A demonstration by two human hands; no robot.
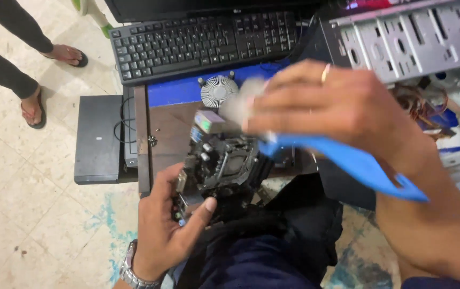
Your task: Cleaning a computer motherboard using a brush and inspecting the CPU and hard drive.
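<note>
While the left hand (174, 222) grips the motherboard (222, 163) over the lap by the desk (168, 126) front edge, right hand (329, 107) holds a blue brush (347, 160) against it; blurred, dusting seems midway, bristles unclear.

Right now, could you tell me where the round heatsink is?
In the head view, the heatsink lies upper centre, just below the keyboard and above the motherboard.

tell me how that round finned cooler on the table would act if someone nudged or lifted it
The round finned cooler lies flat on the table, so a nudge would probably slide it rather than roll it. Its thin, closely spaced metal fins look easy to bend, so it likely wants a grip by the rim. It seems rigid and fairly light for its size.
</note>
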